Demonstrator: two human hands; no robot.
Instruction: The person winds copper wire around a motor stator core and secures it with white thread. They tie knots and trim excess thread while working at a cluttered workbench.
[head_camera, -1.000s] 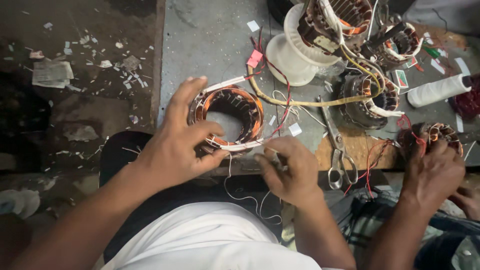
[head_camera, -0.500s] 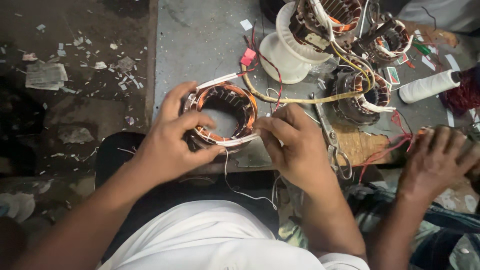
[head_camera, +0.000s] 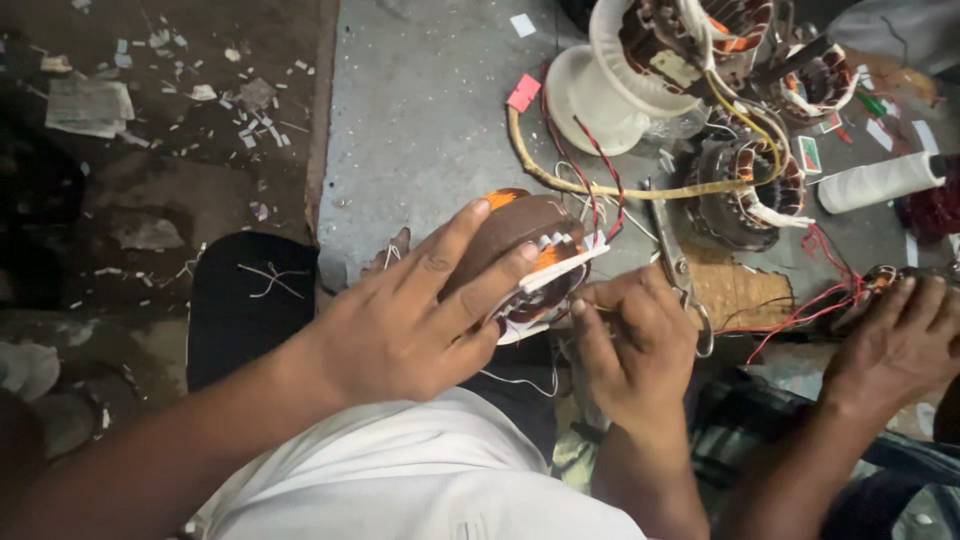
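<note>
Copper-wound motor coil (head_camera: 525, 255) sits at the near edge of the grey counter (head_camera: 430, 110), tipped on its side, with white paper strips poking out of its slots. The left hand (head_camera: 410, 320) lies over it, its grip spread wide, fingers pressing on the brown windings. Just beside it, the right hand (head_camera: 635, 340) has its grip pinched together on thin white thread (head_camera: 520, 380) at the coil's lower edge. A pair of scissors (head_camera: 675, 265) lies on the counter near the right hand. Farther back stand a white spool (head_camera: 600, 95) and more wound coils (head_camera: 740, 190), joined by a yellow sleeved wire (head_camera: 600, 188). At the right, another person's hand (head_camera: 895, 345) rests on a separate coil with red wires.
</note>
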